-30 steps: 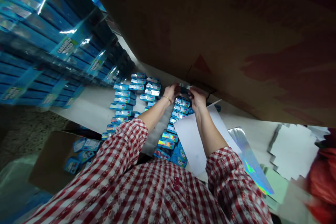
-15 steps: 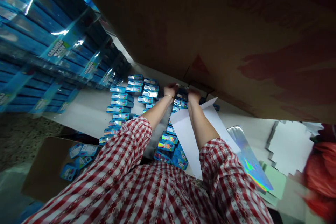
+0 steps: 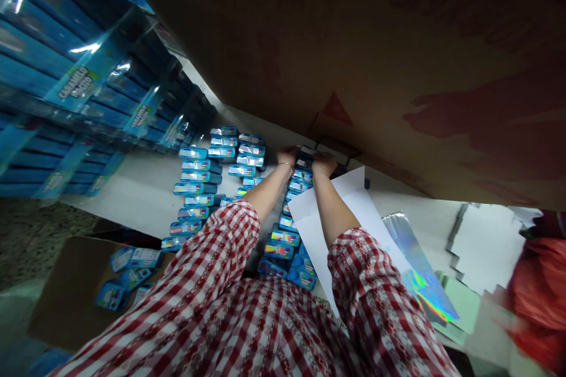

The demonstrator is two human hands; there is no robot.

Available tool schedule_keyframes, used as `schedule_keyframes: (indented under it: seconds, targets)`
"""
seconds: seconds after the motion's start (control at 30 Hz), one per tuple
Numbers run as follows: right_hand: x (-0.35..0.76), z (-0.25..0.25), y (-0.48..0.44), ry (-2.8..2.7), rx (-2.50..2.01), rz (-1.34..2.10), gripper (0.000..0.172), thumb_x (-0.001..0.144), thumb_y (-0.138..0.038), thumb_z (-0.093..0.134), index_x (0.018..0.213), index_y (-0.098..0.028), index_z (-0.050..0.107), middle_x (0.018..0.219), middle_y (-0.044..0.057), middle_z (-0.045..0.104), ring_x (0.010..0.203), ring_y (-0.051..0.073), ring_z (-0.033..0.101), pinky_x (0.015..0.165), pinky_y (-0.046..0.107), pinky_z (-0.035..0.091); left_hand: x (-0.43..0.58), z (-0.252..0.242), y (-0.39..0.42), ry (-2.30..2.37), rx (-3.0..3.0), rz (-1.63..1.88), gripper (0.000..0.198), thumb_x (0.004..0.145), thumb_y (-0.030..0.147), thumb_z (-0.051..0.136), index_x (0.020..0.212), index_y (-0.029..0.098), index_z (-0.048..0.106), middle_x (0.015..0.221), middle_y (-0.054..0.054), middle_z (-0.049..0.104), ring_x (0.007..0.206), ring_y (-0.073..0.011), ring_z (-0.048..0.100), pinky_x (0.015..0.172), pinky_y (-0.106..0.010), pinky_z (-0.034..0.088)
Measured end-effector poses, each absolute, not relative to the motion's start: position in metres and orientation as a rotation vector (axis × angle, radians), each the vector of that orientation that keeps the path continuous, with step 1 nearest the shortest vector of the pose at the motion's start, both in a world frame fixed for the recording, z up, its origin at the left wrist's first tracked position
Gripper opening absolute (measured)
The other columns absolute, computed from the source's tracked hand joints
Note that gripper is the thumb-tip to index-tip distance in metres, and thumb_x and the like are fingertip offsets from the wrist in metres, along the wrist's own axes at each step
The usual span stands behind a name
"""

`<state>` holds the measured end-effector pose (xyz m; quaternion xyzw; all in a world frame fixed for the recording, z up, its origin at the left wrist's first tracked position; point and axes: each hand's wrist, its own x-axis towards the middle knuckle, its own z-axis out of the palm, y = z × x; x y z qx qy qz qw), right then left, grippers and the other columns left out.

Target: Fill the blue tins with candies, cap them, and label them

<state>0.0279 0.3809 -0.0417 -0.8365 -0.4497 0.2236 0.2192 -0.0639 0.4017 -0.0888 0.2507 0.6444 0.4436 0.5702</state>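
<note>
My left hand (image 3: pixel 288 156) and my right hand (image 3: pixel 324 164) are at the far end of a row, under the shadow of a large carton. Between them is a small blue box (image 3: pixel 305 153), gripped from its two ends; the fingertips are dim. A line of similar blue boxes (image 3: pixel 286 238) with shiny printed sides runs from there back toward my body. Under my right forearm lies a white sheet of paper (image 3: pixel 309 221), partly over the boxes. More blue boxes (image 3: pixel 194 188) stand in rows left of my left arm.
A large brown carton (image 3: pixel 283 47) overhangs the table from above. Wrapped stacks of blue packs (image 3: pixel 101 88) stand at left. An open cardboard box (image 3: pixel 66 288) holds several blue boxes. On the right are a shiny holographic sheet (image 3: pixel 418 271), white sheets (image 3: pixel 486 244) and red plastic (image 3: pixel 539 300).
The view has shifted slightly, so the stacks and rows at left sit further left. Both hands stay at the same far end of the row, with only slight movement.
</note>
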Motion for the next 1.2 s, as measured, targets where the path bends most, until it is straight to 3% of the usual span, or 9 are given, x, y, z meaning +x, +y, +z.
schedule_keyframes:
  seconds: [0.13,0.2,0.4,0.57,0.77,0.9,1.0,1.2]
  targets:
    - [0.030,-0.042,0.380,-1.237,-2.366,0.566,0.031,0.074,-0.024,0.049,0.086,-0.008,0.072,0.081,0.025,0.068,0.078,0.036,0.065,0.067,0.044,0.046,-0.064,-0.087,0.402,1.662,0.584,1.004,0.005,0.069,0.014,0.061,0.070,0.012,0.066,0.077,-0.009,0.069,0.084,-0.0217,0.065,0.069,-0.029,0.047]
    - [0.031,-0.040,0.374,-1.316,-2.320,0.504,0.033,0.078,-0.027,0.045,0.091,-0.010,0.071,0.086,0.024,0.067,0.078,0.034,0.064,0.067,0.045,0.046,-0.066,-0.085,0.403,1.704,0.652,0.982,0.012,0.067,0.009,0.060,0.075,0.014,0.068,0.085,-0.009,0.070,0.092,-0.0228,0.064,0.076,-0.030,0.048]
    - [0.034,-0.028,0.365,-2.160,-2.095,0.172,0.032,0.084,-0.015,0.041,0.097,-0.014,0.071,0.095,0.023,0.064,0.089,0.031,0.059,0.075,0.045,0.042,-0.081,-0.063,0.397,1.667,1.132,0.838,0.032,0.066,0.001,0.052,0.090,0.011,0.071,0.105,-0.015,0.067,0.108,-0.0266,0.059,0.094,-0.034,0.043]
    - [0.070,0.019,0.351,-2.344,-1.941,0.181,0.032,0.086,-0.019,0.042,0.102,-0.016,0.069,0.107,0.018,0.062,0.097,0.031,0.055,0.082,0.044,0.042,-0.099,-0.043,0.342,1.675,1.584,0.756,0.044,0.082,0.015,0.042,0.123,0.009,0.056,0.134,-0.019,0.050,0.128,-0.0287,0.042,0.109,-0.042,0.029]
    - [0.074,0.040,0.182,-2.462,-1.451,0.502,0.040,0.093,-0.023,0.033,0.125,-0.019,0.056,0.114,0.011,0.063,0.106,0.020,0.056,0.093,0.033,0.045,-0.110,-0.027,0.225,1.262,2.124,0.417,0.049,0.089,0.026,0.039,0.137,0.015,0.039,0.149,-0.013,0.032,0.142,-0.0255,0.018,0.114,-0.050,0.011]
    - [0.037,0.001,0.088,-2.621,-1.482,0.509,0.054,0.089,-0.037,0.044,0.135,-0.007,0.044,0.138,0.020,0.045,0.131,0.029,0.037,0.107,0.050,0.031,-0.124,-0.028,0.184,1.242,2.213,0.204,0.053,0.090,0.026,0.038,0.140,0.012,0.033,0.150,-0.017,0.027,0.142,-0.0262,0.015,0.113,-0.052,0.007]
    - [0.017,-0.027,0.068,-2.692,-1.598,0.476,0.068,0.086,-0.044,0.048,0.137,0.000,0.038,0.145,0.024,0.032,0.137,0.035,0.025,0.109,0.060,0.018,-0.136,-0.033,0.168,1.206,2.283,0.087,0.054,0.092,0.031,0.036,0.141,0.011,0.031,0.151,-0.016,0.024,0.143,-0.0269,0.012,0.113,-0.052,0.008]
    - [0.003,-0.037,0.066,-2.618,-1.739,0.410,0.057,0.092,-0.034,0.039,0.135,0.003,0.039,0.149,0.025,0.019,0.140,0.035,0.015,0.109,0.066,0.003,-0.144,-0.045,0.148,1.183,2.402,-0.004,0.059,0.091,0.037,0.039,0.143,0.012,0.030,0.153,-0.012,0.020,0.143,-0.0292,0.010,0.113,-0.051,0.014]
